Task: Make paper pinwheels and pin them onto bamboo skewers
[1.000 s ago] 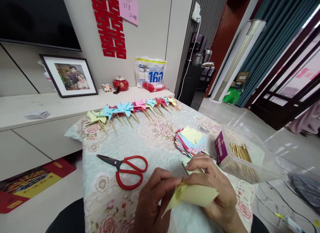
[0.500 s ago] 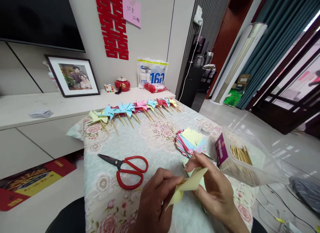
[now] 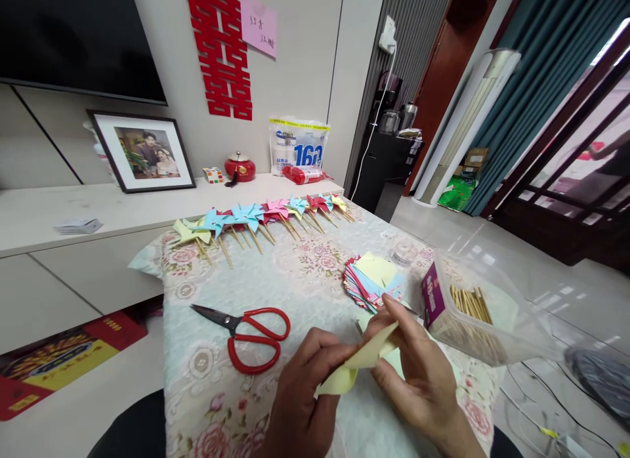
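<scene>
My left hand [image 3: 308, 386] pinches a pale yellow piece of paper [image 3: 367, 359], its lower flap curling over in a loop. The thumb and fingers of my right hand [image 3: 418, 373] close around the paper's far right corner; the exact contact is partly hidden. Left of my hands, red-handled scissors [image 3: 253, 333] lie with their blades together, pointing left. Just beyond my right hand sits a fanned stack of coloured paper squares [image 3: 371, 281], a yellow one on top. Light green paper [image 3: 401, 363] lies under my right hand, mostly covered.
Finished paper pinwheels [image 3: 249, 215] on sticks line the table's far edge. At right stands a clear plastic box [image 3: 457, 340] holding wooden sticks [image 3: 472, 304]. A small clear round container [image 3: 404, 253] is behind the stack. The flowered tablecloth [image 3: 216, 373] covers the table.
The yellow paper and my right hand have shifted slightly left. The paper's lower flap now curls more, and its right corner is drawn in closer to my right fingers.
</scene>
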The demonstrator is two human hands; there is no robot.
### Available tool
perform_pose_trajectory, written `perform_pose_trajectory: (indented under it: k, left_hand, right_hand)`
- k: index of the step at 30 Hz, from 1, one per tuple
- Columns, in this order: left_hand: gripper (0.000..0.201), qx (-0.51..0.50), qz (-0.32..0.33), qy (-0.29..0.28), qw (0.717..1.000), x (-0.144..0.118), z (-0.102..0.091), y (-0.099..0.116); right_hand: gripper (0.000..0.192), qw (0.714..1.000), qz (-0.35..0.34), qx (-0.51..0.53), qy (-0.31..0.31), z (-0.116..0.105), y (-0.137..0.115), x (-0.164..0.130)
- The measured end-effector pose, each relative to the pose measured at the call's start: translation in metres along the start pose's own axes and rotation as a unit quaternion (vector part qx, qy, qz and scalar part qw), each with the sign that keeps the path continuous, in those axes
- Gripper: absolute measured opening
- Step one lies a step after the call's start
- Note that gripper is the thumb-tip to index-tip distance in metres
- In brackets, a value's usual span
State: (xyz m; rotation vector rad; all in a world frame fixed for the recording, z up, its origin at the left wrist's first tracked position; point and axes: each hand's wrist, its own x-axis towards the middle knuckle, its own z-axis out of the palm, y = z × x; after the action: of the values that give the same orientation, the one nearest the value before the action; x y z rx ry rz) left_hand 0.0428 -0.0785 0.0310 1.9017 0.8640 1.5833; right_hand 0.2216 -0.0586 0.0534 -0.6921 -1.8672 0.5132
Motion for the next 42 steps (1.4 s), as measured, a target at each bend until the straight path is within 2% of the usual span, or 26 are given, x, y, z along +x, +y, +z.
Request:
perform_pose_trajectory:
  k: [6,11,15,20,22,26,30,34,38,42]
  left_hand:
    - [0.018,-0.017,-0.085,-0.047,0.995,0.001,0.005,0.0]
    - [0.018,-0.059,-0.196,-0.037,0.978,0.003,0.012,-0.006]
    - [0.018,-0.112,-0.294,-0.034,0.949,0.011,0.02,-0.002]
    - [0.007,-0.177,-0.408,-0.045,0.895,0.016,0.033,0.0]
    - [0.01,-0.19,-0.442,-0.036,0.876,0.016,0.038,-0.003]
    - [0.034,-0.228,-0.456,-0.018,0.86,0.015,0.041,-0.006]
    - [0.04,-0.239,-0.45,0.004,0.861,0.016,0.042,-0.009]
    - [0.038,-0.224,-0.467,0.04,0.855,0.021,0.046,-0.017]
    - [0.043,-0.304,-0.477,0.092,0.819,0.028,0.044,-0.024]
    - [0.047,-0.361,-0.492,0.118,0.784,0.03,0.038,-0.026]
  right_hand:
    - [0.073,0.994,0.101,-0.013,-0.043,-0.006,0.003,0.004]
    - [0.072,0.974,0.212,0.051,-0.055,-0.01,0.014,0.005]
    - [0.073,0.959,0.254,0.124,-0.037,-0.014,0.019,0.007]
    - [0.079,0.928,0.305,0.21,-0.036,-0.021,0.023,0.01]
    - [0.081,0.915,0.323,0.235,-0.045,-0.022,0.027,0.01]
    - [0.083,0.901,0.357,0.238,-0.06,-0.021,0.033,0.01]
    - [0.083,0.909,0.345,0.225,-0.057,-0.017,0.039,0.009]
    - [0.075,0.922,0.326,0.208,-0.012,-0.013,0.045,0.007]
    - [0.062,0.94,0.28,0.19,0.048,-0.011,0.052,0.004]
    - [0.046,0.948,0.243,0.179,0.097,-0.011,0.056,0.001]
